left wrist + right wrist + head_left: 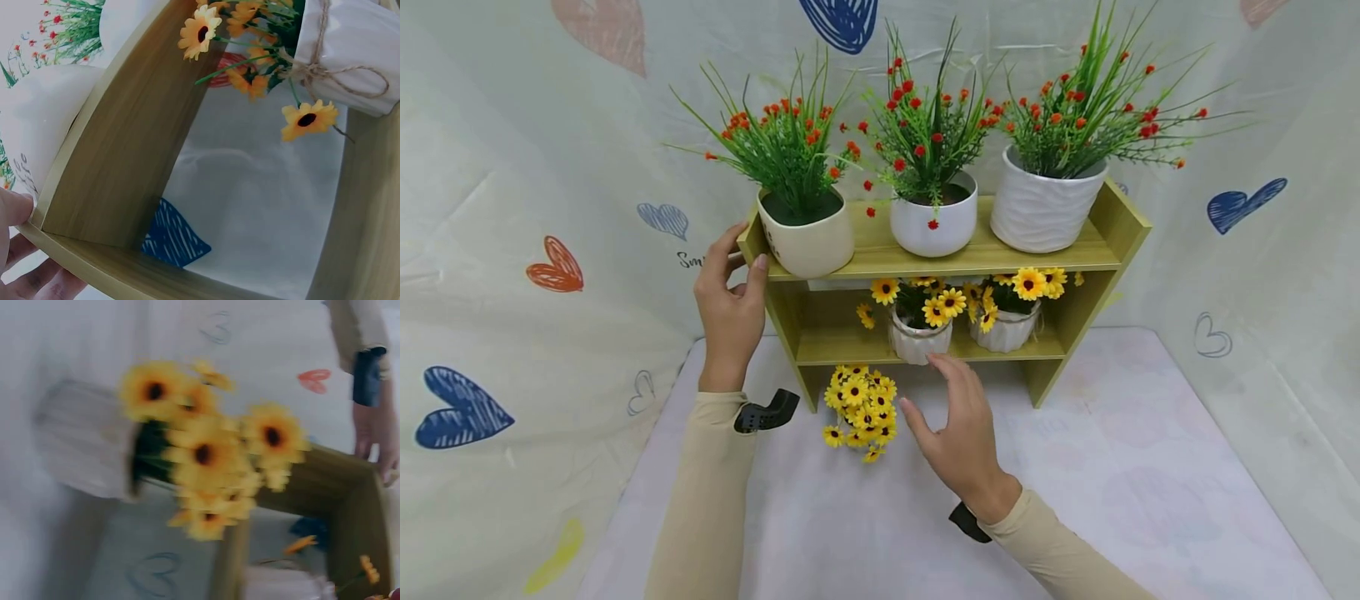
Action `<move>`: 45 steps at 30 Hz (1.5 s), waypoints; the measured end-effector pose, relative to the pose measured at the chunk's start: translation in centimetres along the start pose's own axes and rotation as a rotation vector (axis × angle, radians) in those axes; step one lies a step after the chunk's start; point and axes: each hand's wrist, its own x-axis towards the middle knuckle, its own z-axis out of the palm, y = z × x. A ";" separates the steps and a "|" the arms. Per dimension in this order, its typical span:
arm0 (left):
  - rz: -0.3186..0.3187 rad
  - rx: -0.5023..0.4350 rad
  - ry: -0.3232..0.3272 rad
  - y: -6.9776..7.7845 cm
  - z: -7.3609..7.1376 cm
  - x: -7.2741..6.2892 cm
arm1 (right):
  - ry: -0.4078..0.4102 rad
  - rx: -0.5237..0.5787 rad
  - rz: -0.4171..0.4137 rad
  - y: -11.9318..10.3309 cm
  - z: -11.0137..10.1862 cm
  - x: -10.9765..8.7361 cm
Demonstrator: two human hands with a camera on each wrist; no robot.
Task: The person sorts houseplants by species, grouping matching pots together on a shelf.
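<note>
A two-tier wooden shelf (865, 250) stands on the table. My left hand (730, 312) grips its upper left side, thumb at the front edge beside a cream pot (811, 243) of grass and red flowers; in the left wrist view the thumb (15, 206) lies on the wood with fingers curled below. My right hand (958, 425) is empty, its fingers apart, in front of the lower tier. Left of it on the table is a bunch of yellow flowers (861, 408), whose pale pot (87, 437) shows in the right wrist view.
On the top tier are a smooth white pot (934, 221) and a ribbed white pot (1045, 208), both with red-flowered plants. The lower tier holds two small white pots, one left (919, 340) and one right (1006, 329), with yellow flowers. A heart-printed cloth (535, 167) hangs behind.
</note>
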 end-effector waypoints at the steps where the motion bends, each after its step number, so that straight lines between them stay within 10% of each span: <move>1: -0.001 -0.001 0.000 0.0 0.0 0.0 | 0.000 -0.008 0.008 0.5 0.1 -0.8; 8: -0.005 0.003 -0.003 0.1 0.0 0.0 | -0.071 -0.050 0.113 3.5 1.7 -5.6; 17: -0.007 0.008 -0.003 0.1 0.0 -0.1 | -0.371 -0.063 0.310 6.2 4.2 -8.6; 28: -0.010 0.023 -0.005 0.1 0.0 -0.1 | -0.533 0.021 0.374 7.7 7.6 -8.5; 45: -0.007 -0.005 -0.004 0.1 -0.1 0.0 | -0.501 0.298 0.286 7.3 11.0 -5.9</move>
